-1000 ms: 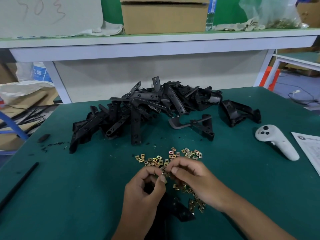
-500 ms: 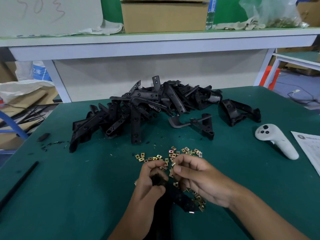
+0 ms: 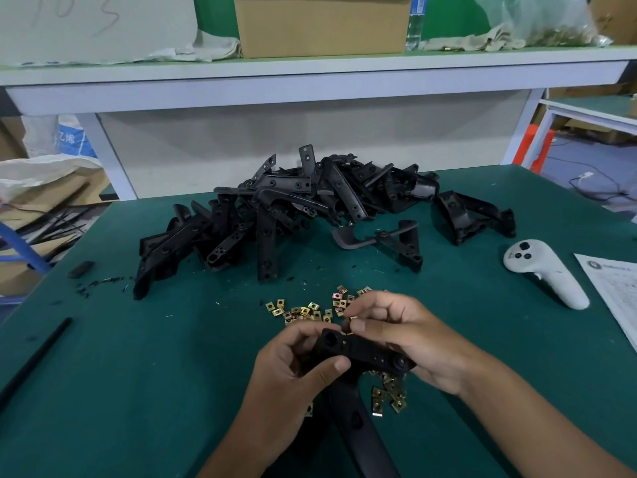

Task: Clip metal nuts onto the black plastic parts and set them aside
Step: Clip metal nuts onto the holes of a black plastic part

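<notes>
Both hands are busy at the near edge of the green table (image 3: 144, 391). Left hand (image 3: 293, 370) wraps thumb and fingers around the end of a black plastic part (image 3: 365, 351), holding it up off the surface, its long leg running down toward the wearer. Right hand (image 3: 406, 336) pinches a metal nut (image 3: 351, 320) between thumb and forefinger, right at the part's top edge, while its lower fingers seem to cradle the part's far end.

Looks like the nut is just being lined up. To do it well, I'd say square the clip's open mouth to the edge, centre it over the hole, then push straight on with the thumb while the left hand braces hard; a skewed start would likely jam or spring off.

Loose nuts (image 3: 303, 310) lie scattered just beyond and under the hands. Behind them, the heap of black parts (image 3: 275, 215) waits.

Containers now: up on the shelf, a cardboard box (image 3: 324, 25), contents hidden, and a clear plastic bag (image 3: 537, 22) that appears to hold brassy pieces. A white controller (image 3: 541, 270) rests at the right.
</notes>
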Tool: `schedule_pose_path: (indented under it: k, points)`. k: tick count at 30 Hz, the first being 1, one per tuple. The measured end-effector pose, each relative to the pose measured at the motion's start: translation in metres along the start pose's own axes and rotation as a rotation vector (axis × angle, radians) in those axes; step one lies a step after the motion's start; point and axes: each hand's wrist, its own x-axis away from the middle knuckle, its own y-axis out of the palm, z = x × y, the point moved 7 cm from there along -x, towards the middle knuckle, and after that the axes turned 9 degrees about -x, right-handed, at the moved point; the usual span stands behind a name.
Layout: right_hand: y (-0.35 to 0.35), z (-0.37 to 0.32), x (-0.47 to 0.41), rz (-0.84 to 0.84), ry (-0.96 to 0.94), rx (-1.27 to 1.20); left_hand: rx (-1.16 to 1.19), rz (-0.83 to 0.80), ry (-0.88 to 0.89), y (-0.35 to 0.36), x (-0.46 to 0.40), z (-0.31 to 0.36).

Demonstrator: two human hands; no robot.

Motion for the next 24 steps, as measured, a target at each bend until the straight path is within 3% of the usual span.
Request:
schedule_pose_path:
  k: [24]
  points:
    - [0.0034,-0.0056,0.0036,0.003,-0.041,0.113,0.016,-0.001,-0.014,0.0029,0.0028,0.0025]
